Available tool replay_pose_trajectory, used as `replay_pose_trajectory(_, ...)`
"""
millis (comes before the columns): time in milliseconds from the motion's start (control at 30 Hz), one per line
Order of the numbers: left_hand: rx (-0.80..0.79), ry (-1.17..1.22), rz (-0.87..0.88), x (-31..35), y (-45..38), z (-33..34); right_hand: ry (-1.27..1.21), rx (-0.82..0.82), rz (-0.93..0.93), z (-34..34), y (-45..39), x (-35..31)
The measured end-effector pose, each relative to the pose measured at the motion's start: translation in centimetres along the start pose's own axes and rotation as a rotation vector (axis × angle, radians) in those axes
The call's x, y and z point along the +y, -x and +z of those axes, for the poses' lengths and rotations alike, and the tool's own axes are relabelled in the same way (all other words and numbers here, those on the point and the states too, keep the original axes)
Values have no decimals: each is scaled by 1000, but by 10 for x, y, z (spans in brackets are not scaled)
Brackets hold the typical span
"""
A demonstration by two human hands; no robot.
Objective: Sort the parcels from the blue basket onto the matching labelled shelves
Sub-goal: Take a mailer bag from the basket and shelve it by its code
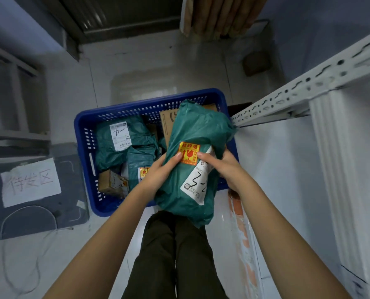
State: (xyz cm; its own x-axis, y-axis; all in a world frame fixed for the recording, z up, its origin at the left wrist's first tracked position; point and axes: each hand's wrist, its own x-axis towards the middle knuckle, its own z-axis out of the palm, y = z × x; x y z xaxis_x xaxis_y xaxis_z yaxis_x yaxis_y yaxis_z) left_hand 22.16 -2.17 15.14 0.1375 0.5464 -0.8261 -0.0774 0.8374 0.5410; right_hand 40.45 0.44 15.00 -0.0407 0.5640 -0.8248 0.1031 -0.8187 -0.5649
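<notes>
Green parcel (pixel 192 152) up out of the blue basket (pixel 87 134)

Both my left hand (pixel 158 171) and right hand (pixel 225 169) clamp it; it carries a fragile sticker (pixel 188 153); the slick bag could slip and drop.

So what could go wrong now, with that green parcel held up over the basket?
1. The green parcel carries an orange fragile sticker; the left hand and right hand grip only its lower half, so it might slip back into the blue basket.
2. Its white label curls around the side, so the handwritten code could be misread.
</notes>
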Motion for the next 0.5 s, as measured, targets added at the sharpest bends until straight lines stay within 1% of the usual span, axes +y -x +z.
replay_pose_trajectory(167, -11, -37, 60, 49, 63, 11, -44, 9, -85, -1, 53, -38)
replay_pose_trajectory(367, -8, -13, 126, 85, 133, 20, -60, -3, -200, 0, 113, -77)
replay_pose_trajectory(500, 28, -24, 238, 105, 167, 29, -83, 24, -293, -2, 149, -96)
